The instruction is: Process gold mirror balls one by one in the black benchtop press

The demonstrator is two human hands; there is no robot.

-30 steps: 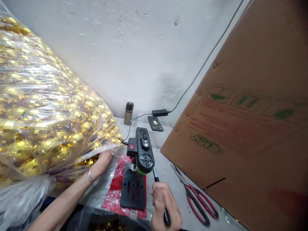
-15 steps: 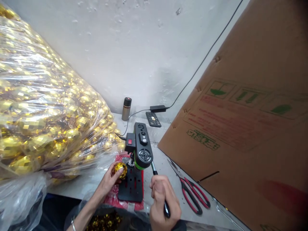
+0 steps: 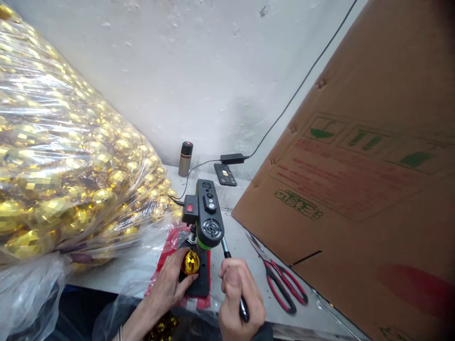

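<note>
A gold faceted ball (image 3: pixel 191 263) sits between the thumb and fingers of my left hand (image 3: pixel 173 279), over the black slotted base plate (image 3: pixel 202 284) of a small drill press. Above and behind the ball is the black press head (image 3: pixel 210 215), with a red switch on its side box. My right hand (image 3: pixel 241 296) is closed around the black grip of the lever (image 3: pixel 226 248), right of the press. The underside of the press head and any bit are hidden from this angle.
Gold balls in a clear plastic bag (image 3: pixel 81 184) fill the left. Scissors (image 3: pixel 284 284) lie right of my right hand, beside a large cardboard box (image 3: pixel 348 156). A bottle (image 3: pixel 185 158), a phone (image 3: pixel 225 174) and a power adapter (image 3: pixel 232 158) stand or lie near the wall.
My left hand has moved right with the gold ball, from beside the base plate to over it. My right hand keeps its hold on the lever. The view has shifted slightly.
</note>
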